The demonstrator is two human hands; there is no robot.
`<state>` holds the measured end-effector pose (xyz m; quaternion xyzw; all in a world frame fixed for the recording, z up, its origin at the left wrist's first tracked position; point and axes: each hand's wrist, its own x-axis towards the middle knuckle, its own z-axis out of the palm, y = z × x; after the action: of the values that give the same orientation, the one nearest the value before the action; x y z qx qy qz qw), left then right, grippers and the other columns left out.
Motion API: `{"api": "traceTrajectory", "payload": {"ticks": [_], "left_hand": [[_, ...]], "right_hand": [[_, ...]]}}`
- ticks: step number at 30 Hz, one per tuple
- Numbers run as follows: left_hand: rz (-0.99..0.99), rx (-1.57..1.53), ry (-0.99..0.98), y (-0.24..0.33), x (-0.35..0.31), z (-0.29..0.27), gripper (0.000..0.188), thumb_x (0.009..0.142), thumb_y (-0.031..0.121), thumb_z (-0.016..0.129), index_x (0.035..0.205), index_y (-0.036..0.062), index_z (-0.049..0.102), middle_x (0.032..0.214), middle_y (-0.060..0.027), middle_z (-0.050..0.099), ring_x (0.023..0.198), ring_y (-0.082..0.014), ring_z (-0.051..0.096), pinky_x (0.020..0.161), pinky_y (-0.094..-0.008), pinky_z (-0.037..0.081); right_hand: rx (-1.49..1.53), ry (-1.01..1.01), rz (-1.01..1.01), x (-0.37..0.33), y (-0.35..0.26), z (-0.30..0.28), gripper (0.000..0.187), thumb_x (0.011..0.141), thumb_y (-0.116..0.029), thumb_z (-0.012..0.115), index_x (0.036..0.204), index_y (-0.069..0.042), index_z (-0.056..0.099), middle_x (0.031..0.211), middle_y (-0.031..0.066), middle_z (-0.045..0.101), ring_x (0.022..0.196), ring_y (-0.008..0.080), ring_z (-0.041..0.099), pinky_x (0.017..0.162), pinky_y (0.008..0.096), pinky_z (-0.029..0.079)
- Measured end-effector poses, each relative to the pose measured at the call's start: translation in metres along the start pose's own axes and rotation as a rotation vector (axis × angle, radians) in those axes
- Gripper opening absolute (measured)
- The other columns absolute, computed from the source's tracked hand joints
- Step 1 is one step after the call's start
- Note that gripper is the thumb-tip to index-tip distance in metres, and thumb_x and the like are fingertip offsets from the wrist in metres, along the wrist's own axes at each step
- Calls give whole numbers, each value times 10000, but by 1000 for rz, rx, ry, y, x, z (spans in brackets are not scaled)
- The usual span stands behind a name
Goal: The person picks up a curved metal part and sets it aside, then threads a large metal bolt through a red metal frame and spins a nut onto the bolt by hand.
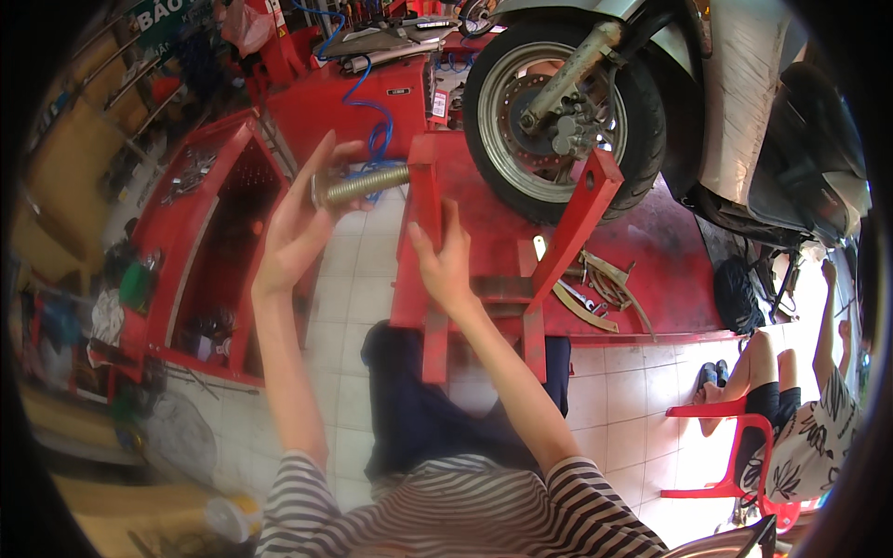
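A thick threaded metal bolt point(372, 183) lies almost level, its right end against the top of a red steel upright point(425, 177). My left hand point(302, 214) holds the bolt's round head end, with the fingers raised beside it. The upright belongs to a red metal frame point(535, 325) with a second, slanting post on the right that has a hole near its top. My right hand point(448, 262) grips the left upright below the bolt, thumb on the near side and fingers partly hidden behind it.
A scooter's front wheel point(565, 121) stands on the red lift platform point(684, 270). Wrenches and curved parts point(600, 288) lie there. To the left are a red tool cabinet point(209, 251) and a blue hose point(377, 139). Another person point(809, 428) sits on a red chair point(716, 409) at right.
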<state>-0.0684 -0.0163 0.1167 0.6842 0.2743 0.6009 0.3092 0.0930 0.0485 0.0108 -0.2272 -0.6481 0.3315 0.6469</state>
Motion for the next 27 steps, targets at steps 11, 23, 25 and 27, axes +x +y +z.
{"api": "traceTrajectory", "payload": {"ticks": [11, 23, 25, 27], "left_hand": [[-162, -46, 177, 7, 11, 12, 600, 1019, 476, 388, 1400, 13, 370, 1276, -215, 567, 734, -174, 600, 676, -323, 526], [-46, 118, -114, 15, 8, -12, 634, 948, 380, 587, 1411, 33, 329, 1511, -226, 312, 1276, -352, 469, 1025, -449, 429], [-33, -42, -134, 13, 13, -17, 721, 856, 184, 719, 1431, 55, 304, 1539, -218, 275, 1386, -393, 356, 1119, -484, 332], [6, 7, -190, 11, 19, -23, 801, 812, 154, 755, 1451, 56, 282, 1547, -209, 266, 1386, -389, 358, 1121, -480, 329]], "right_hand": [[-1, -2, -17, 1, -1, -1, 429, 904, -293, 660, 1181, -10, 495, 826, 126, 619, 684, 221, 607, 638, 334, 480], [10, -19, 8, 0, -3, 0, 451, 904, -315, 664, 1185, -9, 488, 792, 112, 614, 680, 208, 609, 642, 331, 483], [24, -33, 29, 1, -4, -1, 457, 906, -319, 662, 1188, -6, 485, 818, 115, 615, 706, 204, 611, 661, 328, 483], [47, -75, 92, 1, -10, -5, 463, 909, -324, 658, 1192, -2, 481, 878, 124, 620, 764, 199, 616, 699, 322, 483]]}}
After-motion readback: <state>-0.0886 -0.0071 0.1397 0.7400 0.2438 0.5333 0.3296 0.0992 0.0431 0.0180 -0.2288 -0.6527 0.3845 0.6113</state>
